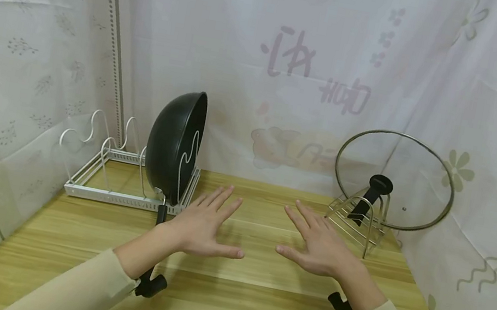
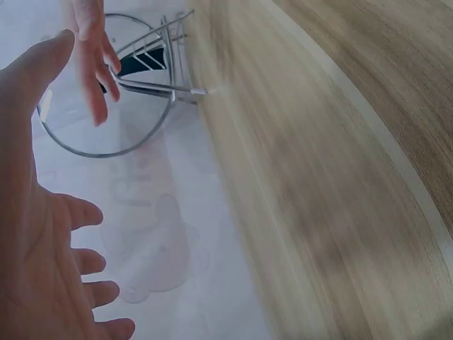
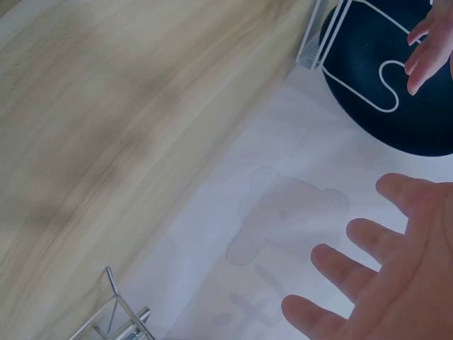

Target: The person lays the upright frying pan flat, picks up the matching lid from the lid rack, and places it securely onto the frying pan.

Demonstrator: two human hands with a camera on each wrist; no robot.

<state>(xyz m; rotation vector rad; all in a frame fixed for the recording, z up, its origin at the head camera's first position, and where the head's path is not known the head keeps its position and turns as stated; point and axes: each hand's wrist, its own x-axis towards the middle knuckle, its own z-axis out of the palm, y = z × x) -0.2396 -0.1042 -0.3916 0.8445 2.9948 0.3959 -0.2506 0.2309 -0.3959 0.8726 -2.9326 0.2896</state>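
Note:
Both hands hover over the wooden table, fingers spread and holding nothing. My left hand (image 1: 201, 227) is just right of a black wok (image 1: 171, 136), which stands on its side in a white wire rack (image 1: 116, 198). The wok's handle points toward me, partly hidden behind the left forearm. My right hand (image 1: 319, 245) is nearest a small metal wire stand (image 1: 366, 220), where a glass lid (image 1: 414, 190) with a black knob leans upright. In the left wrist view, the lid (image 2: 106, 152) and its stand appear beyond the fingers; the right wrist view shows the wok (image 3: 382, 85) in its rack.
A light wooden table (image 1: 227, 306) spans the workspace. Printed white cloth (image 1: 249, 39) hangs behind it and along both sides. Under the right wrist lies a black curved piece (image 1: 339, 304), mostly hidden by the arm.

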